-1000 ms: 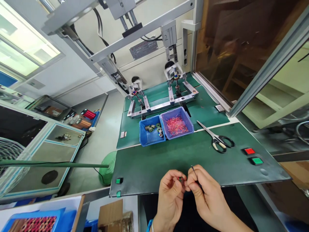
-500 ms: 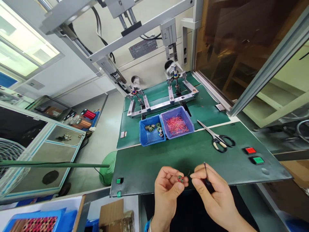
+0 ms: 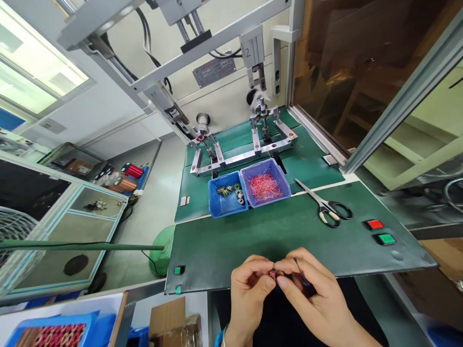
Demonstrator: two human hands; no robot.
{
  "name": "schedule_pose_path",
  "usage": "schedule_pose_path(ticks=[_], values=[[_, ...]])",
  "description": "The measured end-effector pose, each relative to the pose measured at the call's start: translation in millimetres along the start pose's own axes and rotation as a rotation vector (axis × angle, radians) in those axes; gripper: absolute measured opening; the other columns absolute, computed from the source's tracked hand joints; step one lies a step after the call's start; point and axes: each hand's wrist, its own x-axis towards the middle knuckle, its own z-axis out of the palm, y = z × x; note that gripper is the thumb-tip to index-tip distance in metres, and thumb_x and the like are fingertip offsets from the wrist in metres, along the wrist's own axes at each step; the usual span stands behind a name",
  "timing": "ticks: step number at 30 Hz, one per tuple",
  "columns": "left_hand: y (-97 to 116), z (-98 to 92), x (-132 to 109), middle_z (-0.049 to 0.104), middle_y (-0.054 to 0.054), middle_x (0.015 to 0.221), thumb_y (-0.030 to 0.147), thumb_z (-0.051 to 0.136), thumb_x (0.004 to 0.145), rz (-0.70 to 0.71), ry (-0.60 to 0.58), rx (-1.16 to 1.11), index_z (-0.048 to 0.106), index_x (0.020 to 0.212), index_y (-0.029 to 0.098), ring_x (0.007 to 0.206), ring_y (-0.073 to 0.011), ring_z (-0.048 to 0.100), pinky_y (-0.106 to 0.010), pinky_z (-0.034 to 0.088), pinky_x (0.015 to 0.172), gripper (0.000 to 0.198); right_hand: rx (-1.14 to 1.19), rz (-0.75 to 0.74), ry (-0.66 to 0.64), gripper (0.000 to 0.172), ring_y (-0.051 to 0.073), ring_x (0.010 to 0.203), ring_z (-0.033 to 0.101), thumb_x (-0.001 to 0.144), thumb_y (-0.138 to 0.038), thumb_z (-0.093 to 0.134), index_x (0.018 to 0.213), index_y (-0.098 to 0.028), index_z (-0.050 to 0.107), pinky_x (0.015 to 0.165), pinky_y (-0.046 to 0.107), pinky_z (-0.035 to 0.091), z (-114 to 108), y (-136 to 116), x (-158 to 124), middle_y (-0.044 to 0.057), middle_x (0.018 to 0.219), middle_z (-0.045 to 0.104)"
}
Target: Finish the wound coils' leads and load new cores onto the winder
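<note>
Between the thumb and fingers of my left hand (image 3: 251, 289) is a small wound stator core (image 3: 273, 273), with red wire and green showing. Fingers cover most of it. My right hand (image 3: 314, 289) meets it from the other side, thumb and forefinger tips at the core. A thin dark tool (image 3: 297, 264) is also tucked in the right hand's fingers, its lower end hidden; its exact kind does not show. Both hands are closed, above the near edge of the green worktop (image 3: 210, 250).
Ahead stand a blue bin (image 3: 227, 207) with several cores and small parts, and a purple bin (image 3: 265, 188) of red wire scraps. Scissors (image 3: 327, 207) lie to the right, near red (image 3: 375, 224) and green (image 3: 387, 239) buttons. Behind the bins is a winding fixture (image 3: 238, 156).
My right hand has moved left to the core, its fingertips now meeting those of my left hand. The left fingers have curled further over the core, which has turned and shows less.
</note>
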Motion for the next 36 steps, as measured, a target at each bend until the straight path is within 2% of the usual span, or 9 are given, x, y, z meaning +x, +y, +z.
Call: schedule_pose_path(ticks=[4, 9, 16, 20, 22, 25, 28, 31, 36], values=[[4.9, 3.1, -1.2, 0.071, -0.001, 0.075, 0.028, 0.084, 0.076, -0.055, -0.022, -0.050, 0.075, 0.088, 0.022, 0.068, -0.0120, 0.065, -0.021, 0.053, 0.067, 0.016, -0.015, -0.004, -0.067, 0.014, 0.012, 0.062, 0.054, 0.093, -0.015, 0.056, 0.103, -0.022, 0.063, 0.051, 0.021, 0.047, -3.1, 0.0, -0.6, 0.001, 0.080, 0.055], [7.9, 3.0, -2.1, 0.068, 0.000, 0.070, 0.034, 0.081, 0.079, -0.127, -0.082, -0.086, 0.072, 0.083, 0.018, 0.061, -0.0100, 0.064, -0.018, 0.051, 0.060, 0.019, -0.005, 0.000, -0.088, 0.014, 0.012, 0.068, 0.056, 0.097, -0.013, 0.049, 0.089, -0.021, 0.058, 0.059, 0.022, 0.048, -2.7, -0.4, 0.2, 0.001, 0.079, 0.053], [1.1, 5.5, 1.0, 0.065, 0.002, 0.060, 0.037, 0.080, 0.079, -0.358, -0.195, -0.373, 0.069, 0.078, 0.016, 0.046, -0.0064, 0.060, -0.013, 0.045, 0.047, 0.024, 0.012, 0.023, -0.100, 0.019, 0.010, 0.065, 0.052, 0.100, -0.013, 0.040, 0.083, -0.022, 0.046, 0.058, 0.021, 0.045, 2.6, -1.2, 0.3, -0.001, 0.078, 0.048], [3.3, 9.7, 2.1, 0.065, 0.001, 0.063, 0.039, 0.073, 0.086, -0.242, -0.097, -0.326, 0.073, 0.086, 0.019, 0.051, -0.0063, 0.061, -0.015, 0.050, 0.055, 0.021, -0.007, 0.017, -0.059, 0.022, 0.011, 0.069, 0.051, 0.100, -0.011, 0.039, 0.081, -0.022, 0.046, 0.061, 0.022, 0.045, 3.6, 0.1, -0.5, -0.001, 0.077, 0.049], [5.8, 10.1, 1.5, 0.068, 0.000, 0.069, 0.041, 0.079, 0.080, -0.132, -0.068, -0.237, 0.074, 0.094, 0.020, 0.058, -0.0080, 0.063, -0.017, 0.052, 0.060, 0.026, -0.030, 0.004, -0.043, 0.020, 0.011, 0.070, 0.052, 0.099, -0.010, 0.040, 0.084, -0.021, 0.047, 0.062, 0.022, 0.045, 3.6, 0.7, -0.3, -0.001, 0.079, 0.049], [7.4, 8.7, -0.7, 0.069, 0.001, 0.073, 0.027, 0.090, 0.068, -0.026, -0.038, -0.074, 0.075, 0.092, 0.020, 0.063, -0.0078, 0.064, -0.014, 0.051, 0.062, 0.029, -0.059, -0.016, -0.034, 0.017, 0.012, 0.071, 0.051, 0.098, -0.010, 0.041, 0.086, -0.021, 0.048, 0.062, 0.022, 0.045, 4.7, 1.0, -0.2, 0.000, 0.080, 0.049], [3.9, 6.9, -3.0, 0.070, 0.002, 0.069, 0.024, 0.083, 0.076, -0.071, -0.046, -0.056, 0.075, 0.086, 0.020, 0.059, -0.0065, 0.065, -0.012, 0.050, 0.059, 0.014, -0.056, -0.025, -0.014, 0.017, 0.012, 0.070, 0.049, 0.098, -0.011, 0.040, 0.086, -0.021, 0.047, 0.060, 0.022, 0.044, 6.8, 0.6, 0.0, 0.000, 0.080, 0.048], [-1.5, 5.2, -3.8, 0.072, 0.000, 0.066, 0.032, 0.081, 0.079, -0.145, -0.100, -0.120, 0.075, 0.088, 0.019, 0.054, -0.0080, 0.066, -0.013, 0.051, 0.055, 0.017, -0.021, -0.027, 0.050, 0.020, 0.012, 0.068, 0.047, 0.099, -0.013, 0.038, 0.084, -0.022, 0.046, 0.059, 0.021, 0.043, 5.3, 0.1, 1.6, -0.002, 0.076, 0.045], [-4.1, 4.8, -1.1, 0.072, 0.000, 0.064, 0.037, 0.081, 0.078, -0.172, -0.073, -0.181, 0.076, 0.085, 0.019, 0.050, -0.0066, 0.065, -0.012, 0.050, 0.053, 0.020, -0.005, 0.021, 0.134, 0.018, 0.011, 0.070, 0.050, 0.100, -0.015, 0.044, 0.085, -0.023, 0.051, 0.064, 0.021, 0.044, -5.6, 0.5, 5.0, -0.002, 0.078, 0.048]])
